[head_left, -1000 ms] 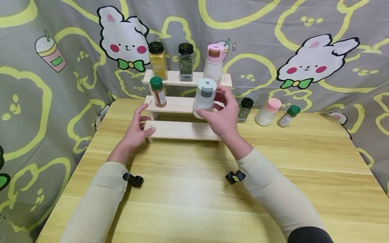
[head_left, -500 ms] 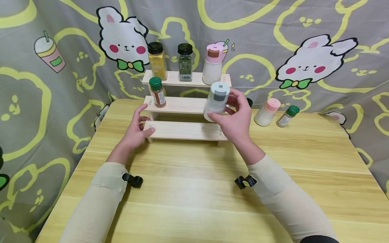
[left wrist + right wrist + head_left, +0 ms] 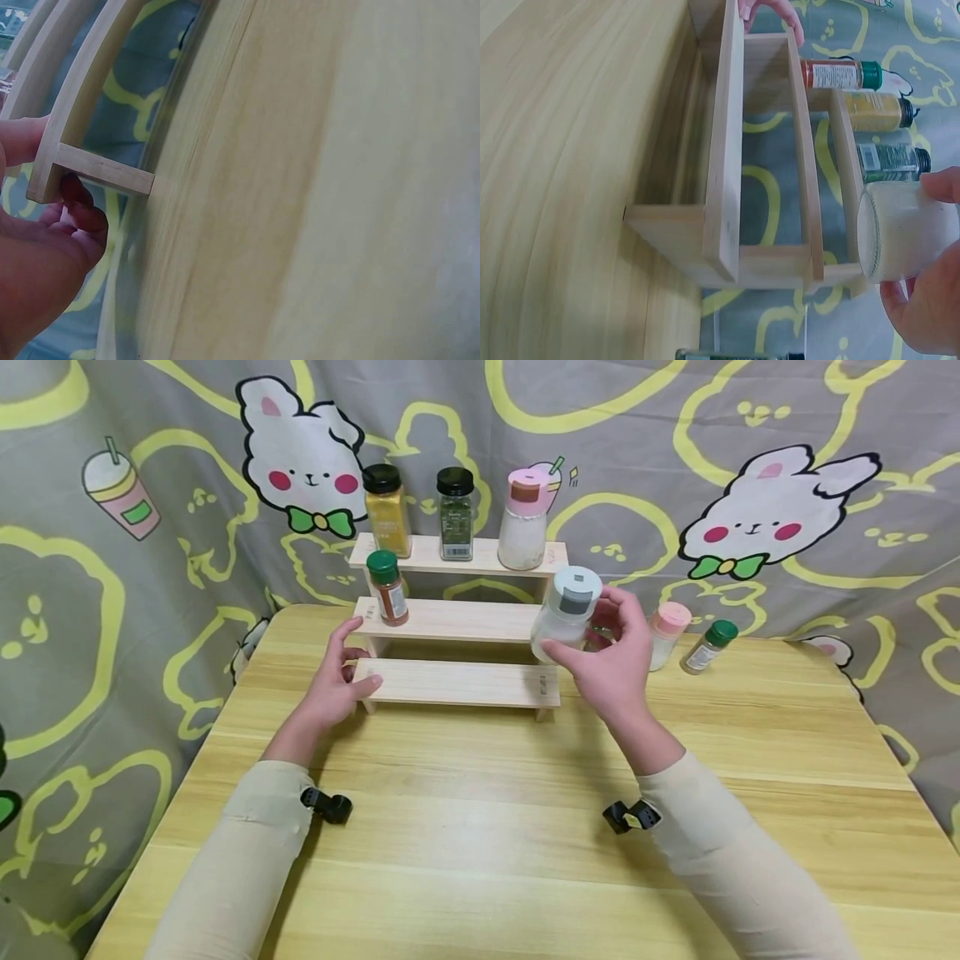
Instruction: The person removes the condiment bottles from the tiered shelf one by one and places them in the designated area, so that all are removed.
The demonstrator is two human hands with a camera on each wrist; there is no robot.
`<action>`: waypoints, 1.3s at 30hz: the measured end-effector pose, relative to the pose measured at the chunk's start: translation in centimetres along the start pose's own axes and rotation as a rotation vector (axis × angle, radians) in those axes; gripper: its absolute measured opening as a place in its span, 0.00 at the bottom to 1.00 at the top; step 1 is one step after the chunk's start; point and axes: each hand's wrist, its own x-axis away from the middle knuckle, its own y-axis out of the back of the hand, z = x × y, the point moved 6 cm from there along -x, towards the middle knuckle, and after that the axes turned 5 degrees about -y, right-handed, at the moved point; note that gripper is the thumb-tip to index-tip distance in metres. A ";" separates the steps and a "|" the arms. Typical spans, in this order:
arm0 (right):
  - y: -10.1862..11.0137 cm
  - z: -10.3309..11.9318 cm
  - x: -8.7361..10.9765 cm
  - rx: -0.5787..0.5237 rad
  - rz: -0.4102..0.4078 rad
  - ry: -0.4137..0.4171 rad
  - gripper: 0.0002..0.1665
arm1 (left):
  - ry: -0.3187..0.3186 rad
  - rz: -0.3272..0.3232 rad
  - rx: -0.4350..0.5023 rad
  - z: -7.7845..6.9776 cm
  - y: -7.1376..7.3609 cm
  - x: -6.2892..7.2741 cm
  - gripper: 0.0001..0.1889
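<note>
My right hand [image 3: 611, 652] grips a glass shaker jar [image 3: 566, 614] with a pale blue-grey cap and white contents, held up at the right end of the wooden three-step rack [image 3: 465, 681]. In the right wrist view the jar's base [image 3: 900, 232] faces the camera. At the rack's left end, my left hand [image 3: 337, 677] holds the lowest step, thumb on top and fingers around the side. The left wrist view shows the fingers [image 3: 86, 214] tucked under that step. On the middle step stands a green-capped red spice bottle [image 3: 388, 589].
The top step bears a yellow spice jar [image 3: 388, 514], a green herb jar [image 3: 456, 518] and a pink-capped shaker [image 3: 523, 522]. Right of my right hand, a pink-capped jar [image 3: 667, 631] and a green-capped bottle [image 3: 708, 647] stand on the table [image 3: 465, 827]. A patterned curtain [image 3: 637, 468] hangs behind.
My right hand has carried the blue-grey-capped jar rightward, from in front of the middle step to the rack's right end. The left hand stays at the rack.
</note>
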 end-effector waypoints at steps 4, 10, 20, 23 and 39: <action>0.7 1.7 0.7 0.032 -0.012 -0.017 0.38 | 0.006 -0.001 0.009 0.0 0.1 0.0 0.46; 1.9 1.3 0.8 0.043 -0.029 -0.044 0.38 | -0.003 -0.002 0.006 0.2 0.1 -0.1 0.46; 4.0 -3.9 -0.2 0.038 -0.083 -0.101 0.44 | 0.007 -0.021 -0.022 3.3 0.7 -1.0 0.48; 4.3 -4.2 0.1 0.046 -0.096 -0.117 0.43 | -0.002 -0.022 -0.022 3.5 0.7 -1.0 0.49; 5.0 -3.4 1.5 0.086 -0.135 -0.120 0.37 | -0.018 -0.022 -0.037 3.4 0.6 -1.0 0.49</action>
